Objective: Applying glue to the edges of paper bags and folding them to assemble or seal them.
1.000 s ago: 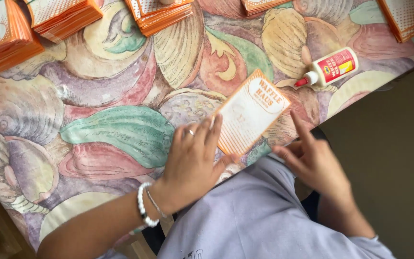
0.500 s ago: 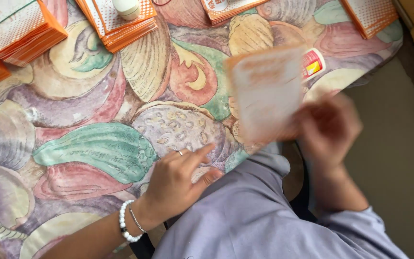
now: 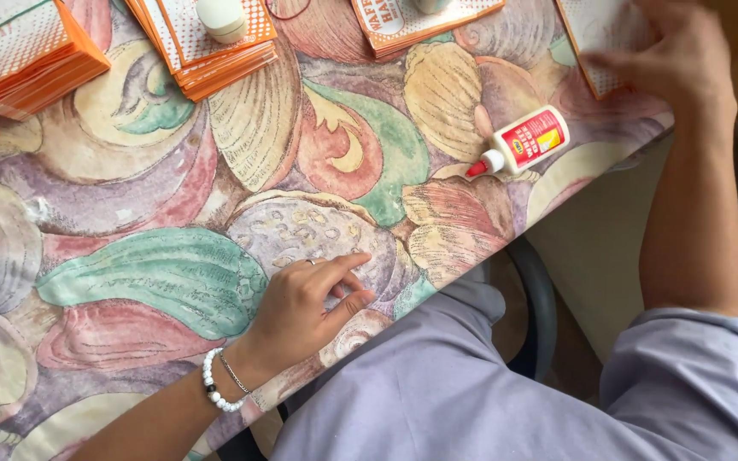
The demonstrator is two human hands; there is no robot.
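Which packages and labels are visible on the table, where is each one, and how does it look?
Glue bottle: lying right of centre, white, red tip, red-yellow label.
Flat orange-edged packets:
stack far left;
stack top centre-left, white cap on top;
packet top centre;
packet top right, under the right hand.

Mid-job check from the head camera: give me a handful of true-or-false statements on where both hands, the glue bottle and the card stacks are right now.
1. The left hand lies flat on the shell-patterned tablecloth, holding nothing. True.
2. The right hand grips the glue bottle. False: it rests on an orange-edged card stack at the far right corner.
3. The glue bottle stands upright with its cap off. False: it lies on its side, red tip on.
4. A white bead bracelet sits on the left wrist. True.
5. A small white container sits on one card stack. True.
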